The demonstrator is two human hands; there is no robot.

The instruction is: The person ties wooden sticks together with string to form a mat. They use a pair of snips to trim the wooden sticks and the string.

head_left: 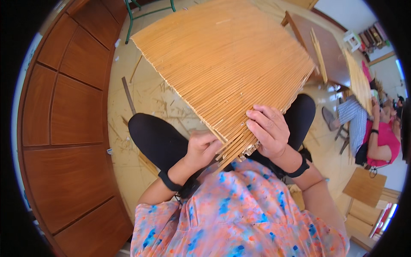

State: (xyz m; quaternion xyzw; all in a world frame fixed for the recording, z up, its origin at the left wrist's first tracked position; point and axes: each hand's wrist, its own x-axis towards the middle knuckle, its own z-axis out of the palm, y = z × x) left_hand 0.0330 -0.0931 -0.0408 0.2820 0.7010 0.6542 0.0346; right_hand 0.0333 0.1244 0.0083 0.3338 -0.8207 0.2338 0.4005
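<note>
Across the person's lap, resting on both black-clad knees, lies a broad mat of thin bamboo slats (222, 60), tilted so its far edge rises away and its near corner comes down to the hands; the knees seem to carry its weight so both hands are free for the loose ends. To the left stands a curved wooden cabinet (72, 111), and the pale floor (150, 94) between is strewn with splinters and a few stray sticks. Far right, another person in pink (385, 141) sits with a similar mat. At the near corner, the right hand (269, 130) lies on top with fingers curled over the slat ends, pressing them flat. The left hand (203, 150) pinches the tips of a few slats from below, apparently keeping them aligned.
</note>
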